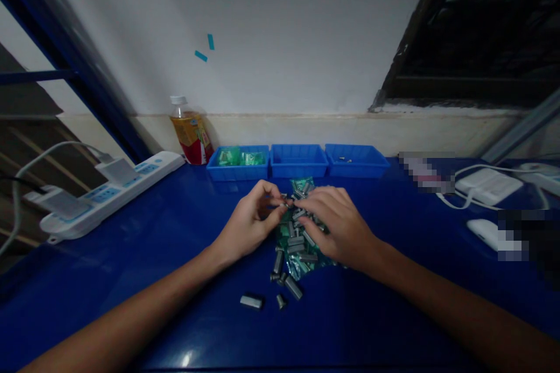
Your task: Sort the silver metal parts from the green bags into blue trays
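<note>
My left hand (254,215) is closed in a pinch around a small metal screw (284,204), partly covered by the fingertips. Close beside it, my right hand (336,218) reaches over the pile, with its fingers extended and its thumb apart from them. Its fingertips are near the screw; whether they touch it I cannot tell. Below both hands, several hexagonal metal standoffs (296,240) lie heaped on a green plastic bag (301,268). Nearer to me, a loose standoff (251,302) and a short screw (280,302) rest on the blue table (184,315).
Along the wall stand a blue bin (238,172) with green packets, a middle blue bin (299,170) and a right blue bin (357,169) with small parts. A drink bottle (190,131) and a power strip (114,192) are left; a white adapter (487,185) with cables lies right.
</note>
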### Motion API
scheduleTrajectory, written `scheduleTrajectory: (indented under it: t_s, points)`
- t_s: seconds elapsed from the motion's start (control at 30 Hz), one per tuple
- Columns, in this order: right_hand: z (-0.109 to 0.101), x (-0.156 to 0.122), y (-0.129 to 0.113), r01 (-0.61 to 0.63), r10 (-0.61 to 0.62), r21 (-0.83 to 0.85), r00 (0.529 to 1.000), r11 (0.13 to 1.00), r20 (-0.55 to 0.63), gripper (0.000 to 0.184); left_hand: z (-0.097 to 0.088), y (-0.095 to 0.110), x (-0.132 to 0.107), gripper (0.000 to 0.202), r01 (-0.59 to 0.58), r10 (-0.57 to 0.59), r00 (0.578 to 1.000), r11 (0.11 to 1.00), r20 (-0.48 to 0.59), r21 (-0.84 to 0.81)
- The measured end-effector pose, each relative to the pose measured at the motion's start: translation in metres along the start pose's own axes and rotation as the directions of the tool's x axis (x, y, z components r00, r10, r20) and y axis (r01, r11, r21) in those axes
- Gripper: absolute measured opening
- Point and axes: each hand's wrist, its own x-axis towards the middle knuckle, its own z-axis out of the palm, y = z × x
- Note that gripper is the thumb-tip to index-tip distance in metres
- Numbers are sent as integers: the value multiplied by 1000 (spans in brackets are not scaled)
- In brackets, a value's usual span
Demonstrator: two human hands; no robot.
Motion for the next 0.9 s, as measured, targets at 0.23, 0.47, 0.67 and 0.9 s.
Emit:
scheduleTrajectory:
  t_s: [0.23,0.47,0.67,0.9]
  points:
    - [9,-2,-5,113,-113,137,994,984,-11,26,5,4,-3,31,58,-31,991,976,131,-210]
    - [12,1,-9,-24,34,202,998,979,-46,10,1,4,-7,20,-32,33,993,999,112,-10]
    - [15,-2,-8,-119,135,243,990,963,-50,18,-1,7,-13,20,-362,293,931,817,218,448]
    - [14,-4,-9,-155,165,241,986,958,-23,10,3,9,-10,13,-313,280,949,774,147,550]
